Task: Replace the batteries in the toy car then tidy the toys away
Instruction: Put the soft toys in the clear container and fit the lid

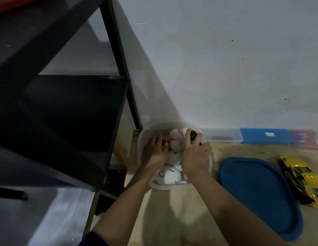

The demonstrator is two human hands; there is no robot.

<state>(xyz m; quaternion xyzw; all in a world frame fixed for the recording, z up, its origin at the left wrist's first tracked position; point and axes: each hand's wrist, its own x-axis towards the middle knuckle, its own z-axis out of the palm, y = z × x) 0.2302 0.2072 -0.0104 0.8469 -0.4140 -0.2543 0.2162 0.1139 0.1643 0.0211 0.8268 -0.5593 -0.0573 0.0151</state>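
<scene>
Work area: the floor (172, 210), next to a pale wall (225, 68).

1. Container. A clear plastic tub (139, 144) stands on the floor near the wall, just right of a black shelf unit (74, 103). The tub is open and holds soft toys: a pink plush (177, 137) on the far side and a white plush (169, 175) with a drawn smiling face on the near side.

2. Left hand (154, 150). It is inside the tub on the left side, palm down. The fingers (161, 141) are extended and slightly spread, with their tips next to the pink plush.

3. Right hand (194, 157). It is over the right side of the tub. The fingers are curled round a black-and-green toy (193, 136), which is held above the tub's far right rim. The toy's shape is too blurred to identify further.

4. Lid. A blue lid (257, 192) lies flat on the floor, just right of the tub.

5. Toy car. The yellow toy car (300, 180) lies on the floor at the right edge of the lid, outside the tub and well apart from both hands.

6. Background. Three low boxes stand in a row along the wall, from left to right: a clear box (224, 135), a blue box (264, 137) and a pink box (303, 137).
</scene>
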